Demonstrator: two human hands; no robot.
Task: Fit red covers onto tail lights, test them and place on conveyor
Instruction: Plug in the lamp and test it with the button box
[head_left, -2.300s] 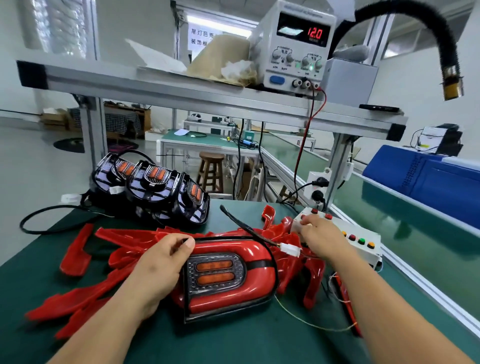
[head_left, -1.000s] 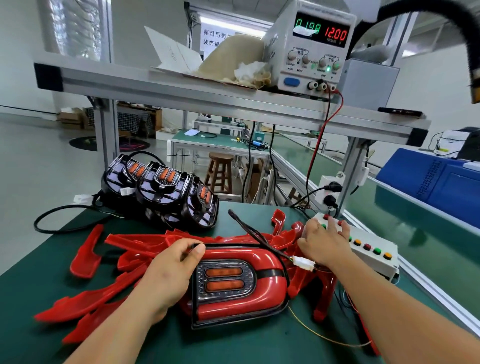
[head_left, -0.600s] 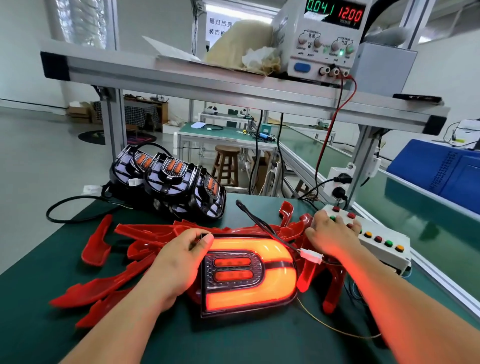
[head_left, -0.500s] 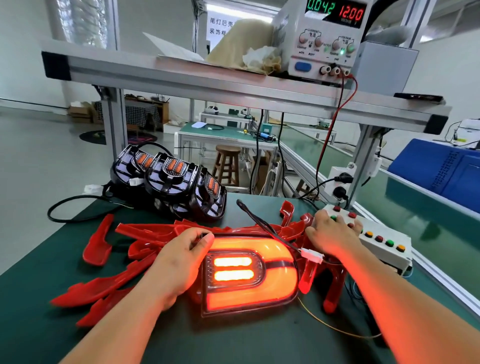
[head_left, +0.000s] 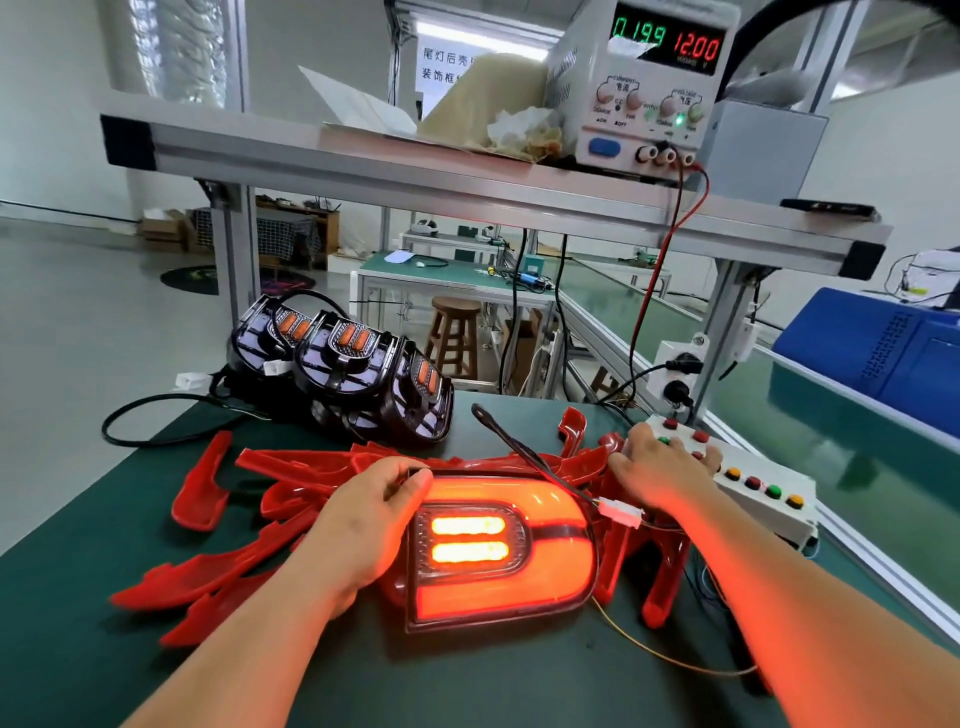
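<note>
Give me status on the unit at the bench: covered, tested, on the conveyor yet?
Done: the red cover is on the tail light. In hand: test running; it glows, left hand grips its edge, right hand presses the button box, supply reads 0.199 and 12.00. Left: move it to the conveyor; three uncovered lights and loose red covers wait.
</note>
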